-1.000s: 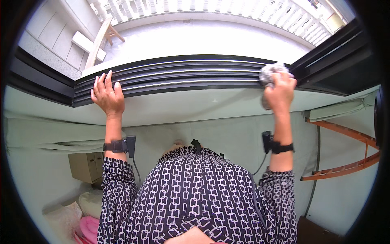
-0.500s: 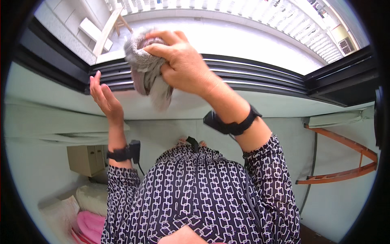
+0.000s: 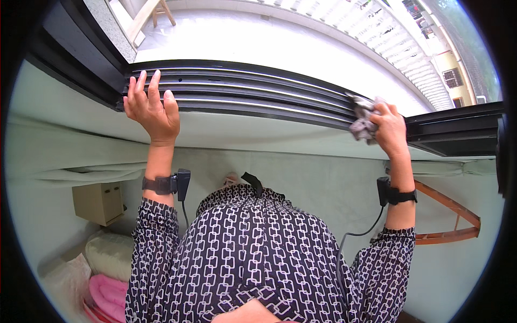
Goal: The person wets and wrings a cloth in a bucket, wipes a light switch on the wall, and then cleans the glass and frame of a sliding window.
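A dark window track with several metal rails runs across the sill in front of me. At its right end my right hand is closed around a crumpled grey cloth, which lies against the rails and is slightly blurred. My left hand rests at the left end of the track, fingers stretched out over the rails and holding nothing.
Black frame posts rise at both ends of the track. Beyond it lie a pale balcony floor, a white balustrade and a wooden stool leg. Curtains, a small cabinet and an orange-brown wooden frame are indoors.
My right hand has carried the cloth from above the track's left part to its right end and down onto the rails. The left hand has come to rest on the track.
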{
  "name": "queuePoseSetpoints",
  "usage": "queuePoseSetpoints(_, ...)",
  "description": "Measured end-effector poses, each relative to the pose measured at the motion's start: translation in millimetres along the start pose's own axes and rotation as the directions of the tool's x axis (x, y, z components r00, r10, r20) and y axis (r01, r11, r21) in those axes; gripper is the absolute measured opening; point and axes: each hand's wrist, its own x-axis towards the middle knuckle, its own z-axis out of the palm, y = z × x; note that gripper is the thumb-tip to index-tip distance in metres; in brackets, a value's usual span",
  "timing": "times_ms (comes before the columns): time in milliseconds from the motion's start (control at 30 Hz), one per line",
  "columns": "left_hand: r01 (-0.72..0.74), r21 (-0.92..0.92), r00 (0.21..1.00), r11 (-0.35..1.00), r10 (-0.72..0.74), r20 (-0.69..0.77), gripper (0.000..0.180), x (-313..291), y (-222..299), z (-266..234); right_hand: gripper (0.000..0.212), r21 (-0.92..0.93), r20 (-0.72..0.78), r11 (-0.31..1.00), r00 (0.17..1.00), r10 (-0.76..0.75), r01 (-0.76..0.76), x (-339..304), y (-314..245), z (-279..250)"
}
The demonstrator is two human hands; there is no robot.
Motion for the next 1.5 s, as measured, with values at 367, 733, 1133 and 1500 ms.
queuePoseSetpoints(367,-0.061,-0.034,0.997,0.998,0.059,-0.053,0.055,7.3,8.4,-15.9,0.039,0.546,-0.334,0.739,0.912,-0.24,0.395,41.8,-160.2,-46.0)
queuePoseSetpoints(733,0.091,-0.875,0.996,0.476,-0.044,0.079,0.085,21.5,32.7,-0.4,0.045,0.412,-0.375,0.699,0.808,-0.454,0.584,121.0,-259.0,-88.1)
queuePoseSetpoints(1133,-0.109,-0.144,0.991,0.984,0.096,-0.091,0.07,6.6,20.8,0.2,0.009,0.172,-0.03,0.984,0.999,0.042,-0.036,-6.7,-20.6,26.8)
queuePoseSetpoints(1500,-0.042,0.025,0.99,0.999,0.045,-0.137,0.057,-4.5,-11.7,-35.2,0.027,0.49,-0.579,0.848,0.803,0.141,0.204,21.6,-32.3,-23.2)
